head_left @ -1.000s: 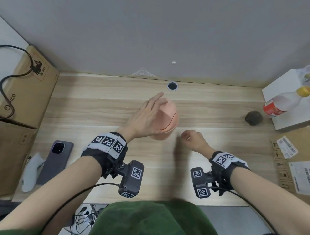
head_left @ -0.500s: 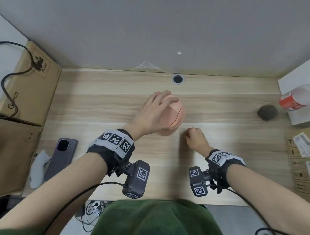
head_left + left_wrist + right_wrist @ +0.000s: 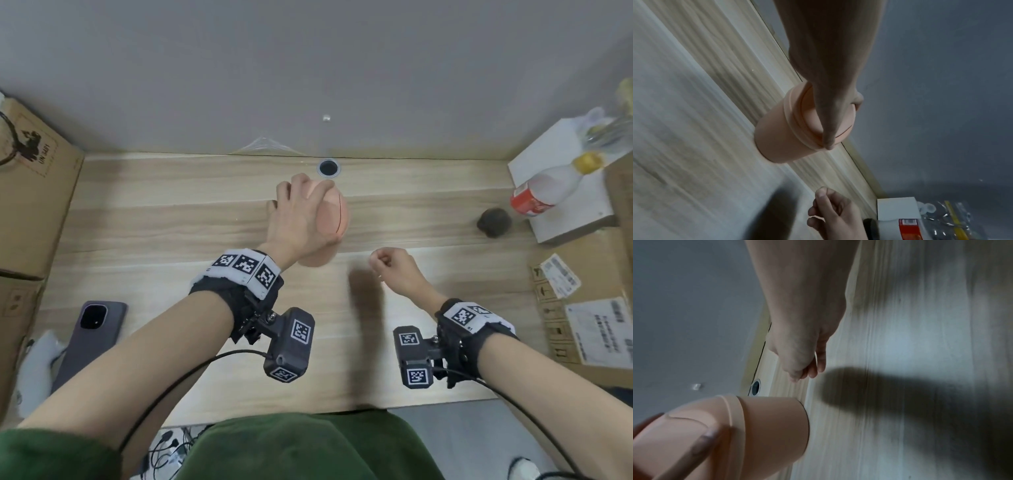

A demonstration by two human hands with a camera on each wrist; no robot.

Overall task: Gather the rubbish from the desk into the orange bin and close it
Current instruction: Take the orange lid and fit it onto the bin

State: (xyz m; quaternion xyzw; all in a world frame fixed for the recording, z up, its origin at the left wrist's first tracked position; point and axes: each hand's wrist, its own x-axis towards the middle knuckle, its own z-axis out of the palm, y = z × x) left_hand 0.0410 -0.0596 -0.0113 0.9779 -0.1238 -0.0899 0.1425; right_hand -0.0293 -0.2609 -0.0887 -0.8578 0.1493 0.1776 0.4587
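The orange bin (image 3: 334,219) stands upright in the middle of the wooden desk (image 3: 171,222), its lid on and a dark seam across the top. My left hand (image 3: 301,205) lies over the lid from above and grips it, fingers curled down the far side and thumb at the near rim. The left wrist view shows the bin (image 3: 777,134) under the thumb. My right hand (image 3: 387,263) hovers just right of the bin, curled into a loose fist with nothing visible in it. In the right wrist view the bin (image 3: 764,421) stands apart from my right hand (image 3: 803,363).
A dark lump (image 3: 494,222) lies at the desk's right, next to a white box (image 3: 565,222) with a red-labelled bottle (image 3: 544,192) on it. A phone (image 3: 92,335) and white crumpled paper (image 3: 37,370) lie front left. Cardboard boxes (image 3: 30,192) flank both sides.
My left hand's fingers, straight against the lid a second ago, have slid over the top and curled round it. The right hand has stayed curled beside the bin.
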